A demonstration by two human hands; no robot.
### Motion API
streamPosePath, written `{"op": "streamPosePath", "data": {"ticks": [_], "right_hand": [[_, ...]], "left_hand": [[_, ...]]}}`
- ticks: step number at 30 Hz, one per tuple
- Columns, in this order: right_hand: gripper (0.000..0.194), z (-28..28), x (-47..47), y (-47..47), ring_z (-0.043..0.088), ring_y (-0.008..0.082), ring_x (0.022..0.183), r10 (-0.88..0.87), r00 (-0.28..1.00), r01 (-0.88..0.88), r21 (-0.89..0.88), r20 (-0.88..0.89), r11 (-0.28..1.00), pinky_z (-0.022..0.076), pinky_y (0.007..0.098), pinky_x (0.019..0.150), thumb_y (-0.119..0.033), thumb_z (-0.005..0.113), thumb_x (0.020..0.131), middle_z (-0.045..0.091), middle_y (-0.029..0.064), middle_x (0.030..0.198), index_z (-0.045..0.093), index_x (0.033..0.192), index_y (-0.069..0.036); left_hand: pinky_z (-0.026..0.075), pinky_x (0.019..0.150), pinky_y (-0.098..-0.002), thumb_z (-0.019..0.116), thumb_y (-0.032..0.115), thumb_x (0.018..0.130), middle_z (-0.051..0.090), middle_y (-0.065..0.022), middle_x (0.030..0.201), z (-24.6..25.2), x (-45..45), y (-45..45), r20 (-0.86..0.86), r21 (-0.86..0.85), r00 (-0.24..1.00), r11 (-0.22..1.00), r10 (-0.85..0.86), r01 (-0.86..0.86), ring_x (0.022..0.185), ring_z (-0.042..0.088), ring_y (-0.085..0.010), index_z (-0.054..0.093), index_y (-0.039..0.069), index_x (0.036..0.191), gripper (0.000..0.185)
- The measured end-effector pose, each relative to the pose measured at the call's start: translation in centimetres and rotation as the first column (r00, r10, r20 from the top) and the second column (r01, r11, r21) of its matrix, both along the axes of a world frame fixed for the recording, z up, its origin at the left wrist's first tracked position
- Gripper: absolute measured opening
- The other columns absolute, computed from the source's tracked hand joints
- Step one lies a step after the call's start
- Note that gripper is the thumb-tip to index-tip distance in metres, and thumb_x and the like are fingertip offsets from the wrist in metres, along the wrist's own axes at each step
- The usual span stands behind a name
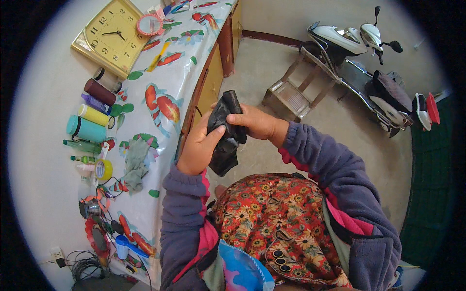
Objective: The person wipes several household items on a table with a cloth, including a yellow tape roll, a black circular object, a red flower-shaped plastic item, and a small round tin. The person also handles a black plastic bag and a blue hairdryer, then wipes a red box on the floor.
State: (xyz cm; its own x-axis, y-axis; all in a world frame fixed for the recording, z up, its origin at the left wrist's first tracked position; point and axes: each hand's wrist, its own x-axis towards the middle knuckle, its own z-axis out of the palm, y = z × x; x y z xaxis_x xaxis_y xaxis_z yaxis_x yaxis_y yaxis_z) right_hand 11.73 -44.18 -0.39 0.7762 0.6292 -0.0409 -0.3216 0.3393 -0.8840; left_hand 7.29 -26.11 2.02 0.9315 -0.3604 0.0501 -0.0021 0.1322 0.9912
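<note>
Both hands grip a crumpled, slightly shiny black piece of thin material (224,149); whether it is plastic or leather I cannot tell. My left hand (196,149) holds its left side, thumb pressed on the front face. On the upper right, my right hand (260,123) pinches it with the thumb across a fold. The fingers behind it are mostly hidden. One end sticks up between the hands and a loose part hangs below them. It is held in the air, just off the edge of a cloth-covered table (167,145).
Along the wall stand a gold clock (114,36), a pink-rimmed mirror (149,25), a turquoise bottle (86,129) and a tape roll (103,170). A grey cloth (136,163) lies nearer. Beyond, a wooden stool (291,96) stands by a white scooter (340,38).
</note>
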Motion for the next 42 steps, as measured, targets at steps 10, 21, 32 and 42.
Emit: {"op": "streamPosePath", "data": {"ticks": [10,21,32,42], "right_hand": [[0.043,-2.9,1.4,-0.1,0.064,0.0203,0.088,-0.121,0.938,0.144,0.047,-0.324,0.989,0.0541,0.0345,0.081,-0.012,0.062,0.083,0.061,0.0109,0.107,0.048,0.122,-0.002],[0.047,4.0,3.5,-1.9,0.061,0.0289,0.097,-0.103,0.661,0.553,-0.390,0.743,0.737,0.0473,0.0369,0.084,-0.021,0.061,0.089,0.062,0.0183,0.104,0.042,0.127,-0.001],[0.040,10.9,1.4,-0.2,0.062,0.0320,0.085,0.358,0.622,0.217,-0.592,0.696,0.776,0.0491,0.0386,0.077,-0.014,0.059,0.080,0.062,0.0207,0.093,0.047,0.115,0.001],[0.036,9.5,1.3,-1.8,0.059,0.0401,0.093,0.229,0.478,0.433,-0.455,0.848,0.778,0.0476,0.0438,0.080,-0.015,0.057,0.086,0.061,0.0231,0.099,0.048,0.118,-0.001]], "left_hand": [[0.043,0.096,-0.0372,0.044,0.012,0.081,0.059,-0.0181,0.114,2.8,-2.2,3.8,-0.096,-0.293,0.951,0.904,0.295,-0.311,0.104,0.059,-0.0259,0.045,-0.011,0.125,0.050],[0.041,0.091,-0.0328,0.048,0.014,0.091,0.059,-0.0167,0.111,-3.6,-2.3,11.4,0.053,0.650,0.991,0.749,0.126,-0.130,0.098,0.055,-0.0218,0.053,-0.008,0.120,0.037],[0.043,0.092,-0.0307,0.057,0.015,0.092,0.059,-0.0069,0.110,0.5,3.1,2.0,0.194,0.188,0.980,0.982,-0.047,0.009,0.102,0.054,-0.0141,0.051,0.000,0.122,0.034],[0.047,0.083,-0.0243,0.042,0.016,0.101,0.060,-0.0026,0.100,1.1,1.3,-0.4,0.159,-0.236,0.971,0.962,0.180,-0.139,0.090,0.055,-0.0083,0.055,-0.001,0.113,0.025]]}}
